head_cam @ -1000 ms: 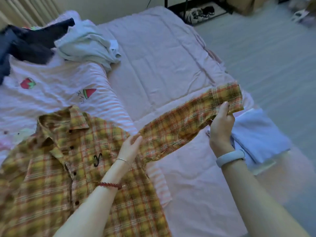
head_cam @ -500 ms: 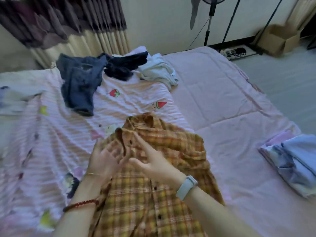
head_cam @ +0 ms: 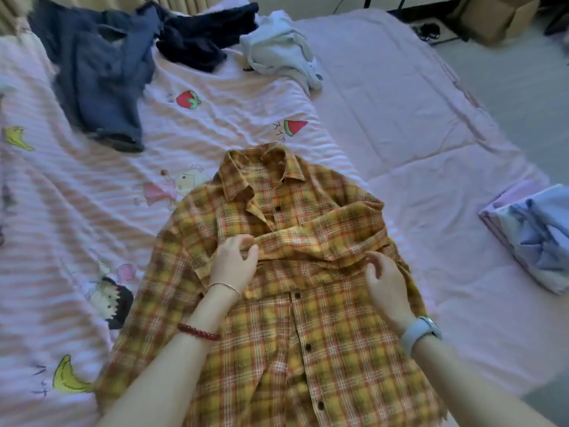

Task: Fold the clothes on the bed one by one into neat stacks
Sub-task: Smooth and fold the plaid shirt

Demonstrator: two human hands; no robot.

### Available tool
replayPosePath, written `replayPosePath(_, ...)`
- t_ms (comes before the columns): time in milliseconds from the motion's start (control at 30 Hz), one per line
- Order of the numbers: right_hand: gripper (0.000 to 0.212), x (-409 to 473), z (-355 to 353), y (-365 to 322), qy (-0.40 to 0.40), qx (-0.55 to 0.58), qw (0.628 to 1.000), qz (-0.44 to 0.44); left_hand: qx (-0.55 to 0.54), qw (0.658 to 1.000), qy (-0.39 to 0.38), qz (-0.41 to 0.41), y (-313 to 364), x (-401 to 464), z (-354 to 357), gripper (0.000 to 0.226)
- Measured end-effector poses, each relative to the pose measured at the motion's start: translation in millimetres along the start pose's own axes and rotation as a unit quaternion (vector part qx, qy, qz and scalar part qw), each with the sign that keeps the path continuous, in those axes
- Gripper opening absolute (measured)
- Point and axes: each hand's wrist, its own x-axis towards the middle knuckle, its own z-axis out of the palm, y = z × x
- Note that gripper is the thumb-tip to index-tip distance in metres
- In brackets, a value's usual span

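Plaid shirt [head_cam: 277, 272] lies face-up on the bed [head_cam: 385, 118], one sleeve folded across its chest. Left hand [head_cam: 234, 263] pinches the cuff to pin it; right hand [head_cam: 385, 282], fingers loose and empty, rests at the fold.

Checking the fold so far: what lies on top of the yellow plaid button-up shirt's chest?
Its own right sleeve lies folded across the yellow plaid shirt, left hand pinching the cuff, right hand open beside it. The chest underneath is covered.

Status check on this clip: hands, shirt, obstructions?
Left hand pinching folded sleeve. Right hand open on plaid shirt. Nothing on shirt; unfolded clothes lie beyond.
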Motion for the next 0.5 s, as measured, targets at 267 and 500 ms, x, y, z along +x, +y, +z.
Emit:
replayPosePath(267, 0.040, 53.0, -25.1, 66.0, 0.038, -0.008, 0.999, -0.020, 0.025, 0.979, -0.097, 0.178, 100.4, 44.1, 90.7, 0.031)
replayPosePath(500, 0.013, 89.6, -26.7, 95.0, -0.024, -0.022, 0.993, -0.116, 0.122, 0.957, -0.097, 0.244, 155.4, 90.6, 155.7, 0.028)
